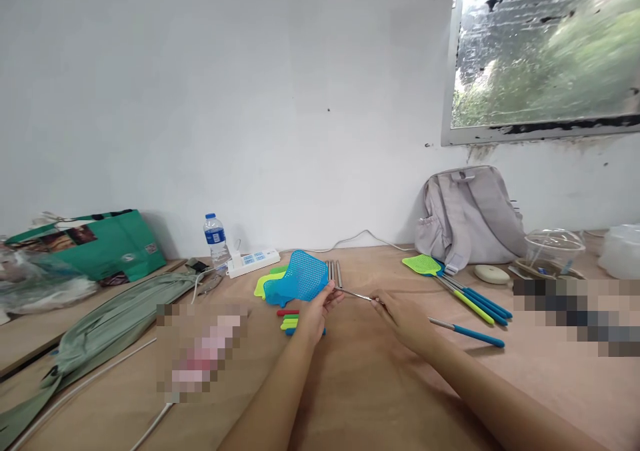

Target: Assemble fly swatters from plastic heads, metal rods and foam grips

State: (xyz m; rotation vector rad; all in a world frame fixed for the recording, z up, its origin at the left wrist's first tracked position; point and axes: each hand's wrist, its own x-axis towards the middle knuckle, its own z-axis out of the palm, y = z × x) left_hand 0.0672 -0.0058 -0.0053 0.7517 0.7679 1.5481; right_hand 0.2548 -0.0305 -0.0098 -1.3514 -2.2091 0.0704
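My left hand [314,314] grips the blue mesh head of a fly swatter [300,276] at its neck, just above the wooden table [360,384]. My right hand [403,317] is closed around the thin metal rod [356,295] that runs from that head to a blue handle grip [479,335]. Under the blue head lie yellow and green swatter heads [261,283]. Beside them are a few bare metal rods [334,272] and several coloured handle grips [289,319].
Finished swatters with a green head [424,264] lie at the right, near a grey backpack [467,214]. A water bottle [215,239], a white power strip [253,261], a green bag [95,243] and a grey-green cloth case [107,324] are at the left.
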